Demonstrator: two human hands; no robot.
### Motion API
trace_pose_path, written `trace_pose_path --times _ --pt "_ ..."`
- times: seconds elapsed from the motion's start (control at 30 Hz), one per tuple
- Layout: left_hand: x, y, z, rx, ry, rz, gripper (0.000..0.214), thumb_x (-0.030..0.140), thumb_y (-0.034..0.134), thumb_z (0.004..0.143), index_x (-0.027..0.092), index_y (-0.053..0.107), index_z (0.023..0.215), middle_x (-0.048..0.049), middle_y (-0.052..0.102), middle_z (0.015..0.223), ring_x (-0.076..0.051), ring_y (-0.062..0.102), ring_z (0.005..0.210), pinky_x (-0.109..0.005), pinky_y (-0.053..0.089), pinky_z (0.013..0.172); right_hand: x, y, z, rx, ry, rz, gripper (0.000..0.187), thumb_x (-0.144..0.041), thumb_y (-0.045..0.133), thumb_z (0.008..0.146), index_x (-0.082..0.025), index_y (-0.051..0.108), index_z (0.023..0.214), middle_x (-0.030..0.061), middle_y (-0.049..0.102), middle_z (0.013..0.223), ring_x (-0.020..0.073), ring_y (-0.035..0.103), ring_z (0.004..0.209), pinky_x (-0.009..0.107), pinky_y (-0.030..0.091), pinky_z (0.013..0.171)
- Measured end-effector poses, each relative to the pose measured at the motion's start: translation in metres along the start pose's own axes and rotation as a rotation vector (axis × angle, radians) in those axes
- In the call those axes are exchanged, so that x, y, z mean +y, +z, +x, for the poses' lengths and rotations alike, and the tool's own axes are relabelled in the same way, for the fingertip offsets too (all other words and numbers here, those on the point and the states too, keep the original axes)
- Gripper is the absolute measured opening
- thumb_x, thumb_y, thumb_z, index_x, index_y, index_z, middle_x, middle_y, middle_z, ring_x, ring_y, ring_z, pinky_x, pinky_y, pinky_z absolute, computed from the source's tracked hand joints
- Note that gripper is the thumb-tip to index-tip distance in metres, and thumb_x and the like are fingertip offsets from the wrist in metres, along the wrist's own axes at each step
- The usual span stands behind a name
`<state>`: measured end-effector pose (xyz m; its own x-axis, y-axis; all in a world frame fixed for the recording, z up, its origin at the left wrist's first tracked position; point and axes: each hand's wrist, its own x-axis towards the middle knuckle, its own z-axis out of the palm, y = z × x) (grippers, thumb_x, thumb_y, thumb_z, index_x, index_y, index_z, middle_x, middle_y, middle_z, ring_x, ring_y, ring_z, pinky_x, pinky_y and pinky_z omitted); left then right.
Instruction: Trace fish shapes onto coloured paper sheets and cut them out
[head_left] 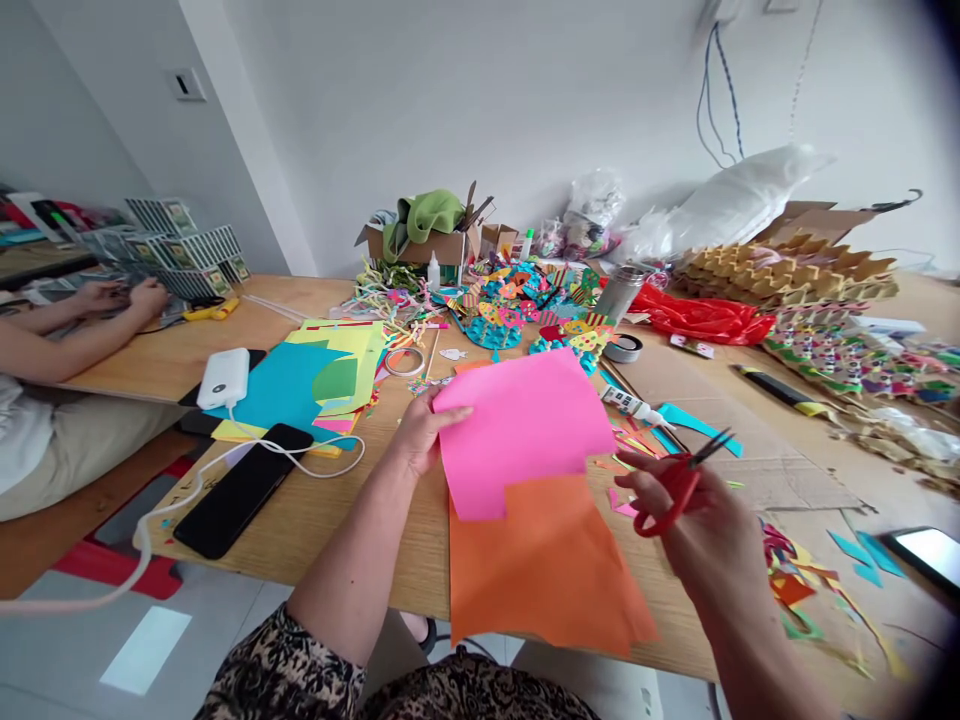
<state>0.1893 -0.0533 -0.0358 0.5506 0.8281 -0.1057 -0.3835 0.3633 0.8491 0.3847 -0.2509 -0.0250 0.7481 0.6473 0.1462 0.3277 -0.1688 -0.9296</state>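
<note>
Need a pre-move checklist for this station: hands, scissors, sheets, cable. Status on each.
1. Left hand gripping the pink sheet: ok, thumb on top at its left edge.
2. Right hand holding the red-handled scissors: ok.
3. Blades clear of the pink sheet: ok, they point away from it.
4. Blades fully closed: cannot tell, too small.
5. Orange sheet wholly on the table: not ok, its near edge appears to reach past the table edge.
6. White cable clear of the left hand: ok, it lies apart, across the black phone.

Pink paper [525, 430], orange paper [540, 570], red-handled scissors [679, 492]
</note>
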Motion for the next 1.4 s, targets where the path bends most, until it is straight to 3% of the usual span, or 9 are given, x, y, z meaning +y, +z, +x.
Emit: trace_pose_path --times 0.1,0.33,0.57,0.67,0.9,1.07,1.17,1.3,1.4 --pt "-0.012 0.002 0.0 -0.068 -0.07 0.125 0.058 0.024 0.088 0.046 0.016 0.062 0.097 -0.0038 0.07 0.089 -0.019 0.065 0.074 -0.032 0.052 0.072 0.009 -0.001 0.011 -0.013 0.079 0.019 0.043 -0.055 0.076 0.061 -0.02 0.059 0.08 0.008 0.071 0.08 0.0216 0.065 0.067 0.03 0.051 0.053" --pt "-0.037 -0.005 0.008 -0.026 0.057 0.999 0.036 0.017 0.077 0.066 0.017 0.059 0.097 -0.006 0.07 0.09 -0.022 0.066 0.084 -0.033 0.051 0.075 0.048 0.013 0.03 -0.103 0.058 -0.132 0.042 -0.056 0.073 0.058 -0.021 0.054 0.071 0.0004 0.059 0.057 0.0157 0.053 0.047 0.027 0.041 0.043" --pt "-0.036 -0.005 0.008 -0.02 0.097 1.306 0.046 0.011 0.074 0.069 0.019 0.061 0.113 -0.0053 0.07 0.098 -0.022 0.064 0.097 -0.033 0.046 0.09 0.049 0.009 0.016 -0.092 -0.244 -0.827 0.023 -0.044 0.052 0.083 -0.022 0.053 0.077 0.0043 0.066 0.066 0.0208 0.059 0.054 0.027 0.032 0.048" --pt "-0.037 -0.005 0.008 -0.034 0.126 1.391 0.053 0.013 0.074 0.071 0.019 0.058 0.121 -0.0074 0.067 0.113 -0.023 0.06 0.108 -0.031 0.043 0.096 0.044 0.002 0.004 -0.052 -0.454 -0.823 0.02 -0.042 0.053 0.087 -0.022 0.054 0.083 0.0064 0.068 0.075 0.0223 0.062 0.064 0.029 0.036 0.053" --pt "-0.038 -0.007 0.006 -0.068 0.214 1.547 0.045 0.018 0.075 0.073 0.017 0.062 0.116 -0.0087 0.06 0.115 -0.022 0.056 0.111 -0.031 0.04 0.101 0.019 0.02 -0.044 -0.594 -0.892 -0.469 0.011 -0.013 0.046 0.09 -0.02 0.05 0.083 0.0051 0.064 0.084 0.0177 0.056 0.075 0.03 0.04 0.069" --pt "-0.03 0.003 -0.009 -0.054 0.33 1.626 0.039 0.017 0.073 0.075 0.016 0.064 0.113 -0.0101 0.055 0.12 -0.024 0.05 0.115 -0.035 0.038 0.103 0.017 0.038 -0.067 -0.702 -0.992 -0.522 0.021 -0.013 0.044 0.094 -0.02 0.045 0.074 0.0008 0.058 0.07 0.0163 0.046 0.065 0.029 0.032 0.064" --pt "-0.021 0.01 -0.035 -0.244 0.409 1.623 0.016 0.011 0.064 0.081 0.016 0.068 0.095 -0.0074 0.063 0.106 -0.022 0.054 0.106 -0.035 0.041 0.1 0.021 0.04 -0.069 -0.682 -0.999 -0.529 0.021 -0.014 0.043 0.095 -0.019 0.046 0.076 0.0007 0.057 0.072 0.0162 0.044 0.066 0.029 0.029 0.065" --pt "-0.018 0.006 -0.078 -0.592 0.359 1.517 0.014 0.012 0.055 0.088 0.017 0.068 0.086 -0.0035 0.067 0.091 -0.017 0.058 0.095 -0.032 0.045 0.093 0.027 0.04 -0.071 -0.656 -1.026 -0.505 0.019 -0.013 0.042 0.096 -0.018 0.046 0.078 0.0006 0.056 0.073 0.0163 0.044 0.066 0.029 0.028 0.065" --pt "-0.024 -0.006 -0.099 -0.611 0.378 1.503 0.015 0.01 0.055 0.088 0.018 0.068 0.089 -0.0049 0.065 0.105 -0.018 0.055 0.105 -0.033 0.044 0.095 0.03 0.044 -0.072 -0.631 -1.029 -0.491 0.018 -0.01 0.043 0.095 -0.018 0.046 0.079 0.0005 0.056 0.073 0.0161 0.043 0.066 0.029 0.027 0.065"
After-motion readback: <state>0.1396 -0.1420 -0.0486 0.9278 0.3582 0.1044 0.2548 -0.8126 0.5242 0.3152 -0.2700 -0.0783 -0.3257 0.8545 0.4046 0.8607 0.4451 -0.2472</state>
